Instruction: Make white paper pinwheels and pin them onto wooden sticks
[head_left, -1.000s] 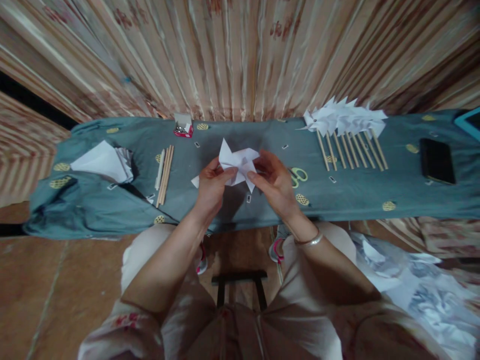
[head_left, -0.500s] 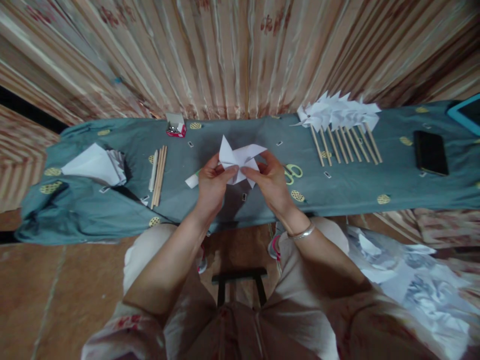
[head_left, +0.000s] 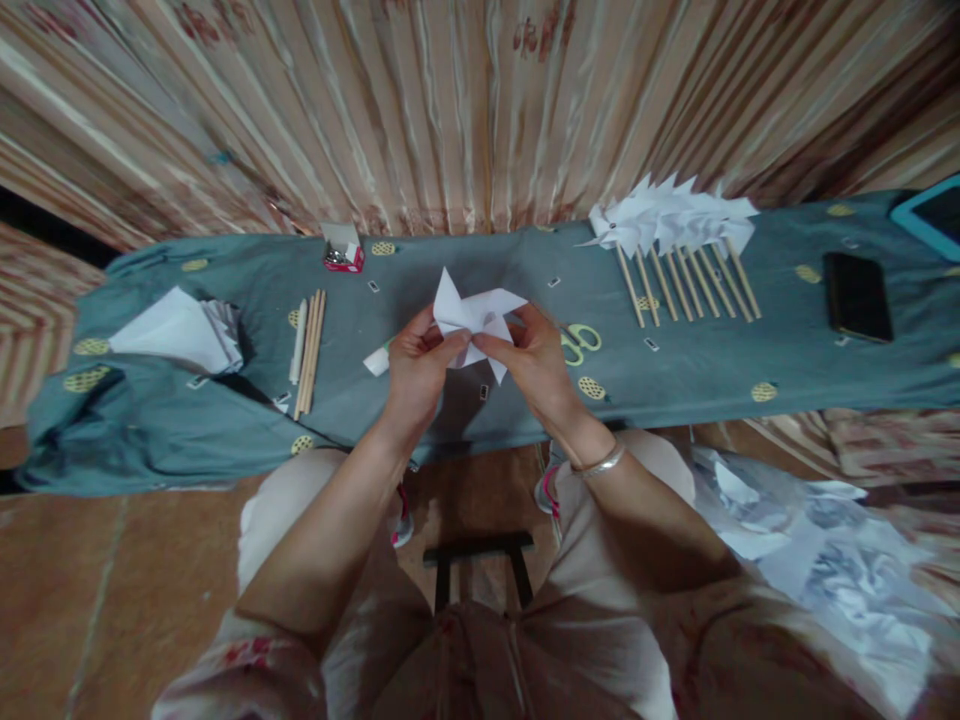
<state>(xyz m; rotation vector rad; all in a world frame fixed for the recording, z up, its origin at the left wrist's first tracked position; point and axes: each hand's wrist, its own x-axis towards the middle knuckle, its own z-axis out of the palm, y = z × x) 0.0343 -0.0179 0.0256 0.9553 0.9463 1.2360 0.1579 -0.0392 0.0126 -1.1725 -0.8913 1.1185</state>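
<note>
A white paper pinwheel (head_left: 480, 312) with folded, pointed blades is held up over the cloth-covered table between both hands. My left hand (head_left: 420, 365) is closed on its left side, thumb pressed near the middle. From the right, my right hand (head_left: 536, 360) grips it too, its thumb meeting the left thumb at the centre and its fingers behind the paper. The undersides of the fingers are hidden. Beside my left hand lies a white tube (head_left: 376, 360), partly covered by the hand. Light-green scissors (head_left: 581, 343) rest just past my right hand, their blades hidden.
Finished pinwheels (head_left: 675, 220) on wooden sticks lie in a row at the right. Left are folded paper sheets (head_left: 176, 330), several loose sticks (head_left: 311, 350) and a small red box (head_left: 343, 250). A black phone (head_left: 859, 297) lies far right. A plastic bag (head_left: 840, 560) with paper stands below.
Both hands keep their hold on the pinwheel with almost no change in grip. The whole view has shifted slightly, so the table's things sit a little further left.
</note>
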